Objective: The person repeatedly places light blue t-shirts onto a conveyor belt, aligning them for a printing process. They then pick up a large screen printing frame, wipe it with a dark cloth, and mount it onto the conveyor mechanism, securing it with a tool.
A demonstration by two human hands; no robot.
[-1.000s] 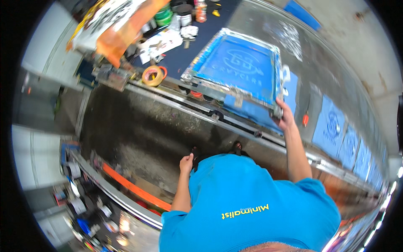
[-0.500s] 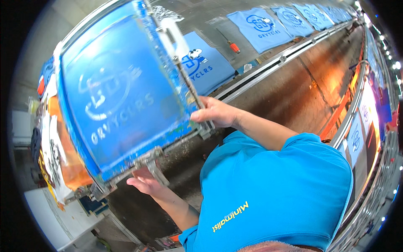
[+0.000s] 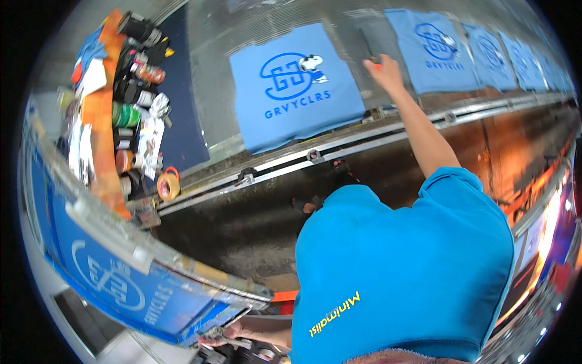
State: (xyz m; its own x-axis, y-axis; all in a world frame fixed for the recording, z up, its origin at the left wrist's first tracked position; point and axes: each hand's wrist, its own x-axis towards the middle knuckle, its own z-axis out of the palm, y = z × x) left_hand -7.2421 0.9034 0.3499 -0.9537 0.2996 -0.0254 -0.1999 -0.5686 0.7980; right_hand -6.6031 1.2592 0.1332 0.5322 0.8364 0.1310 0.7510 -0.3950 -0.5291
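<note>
A silk-screen frame with blue mesh and a pale emblem hangs tilted at the lower left. My left hand is closed on the metal fitting at its lower edge; the frame partly hides its fingers. My right arm reaches far across to the printing table. There my right hand has thumb and fingers around the red handle of a screwdriver, whose shaft points away from me on the table. Just left of it a light-blue fabric panel lies flat, printed with a dark-blue emblem, lettering and a cartoon dog.
More printed blue panels run along the table to the right. A metal rail with stops follows its near edge. At left stand jars and bottles, a tape roll and an orange strip. Glowing orange light shows at right.
The frame has gone from above the table down to the lower left, now in my left hand alone. My right hand has let go of it and moved out to the screwdriver.
</note>
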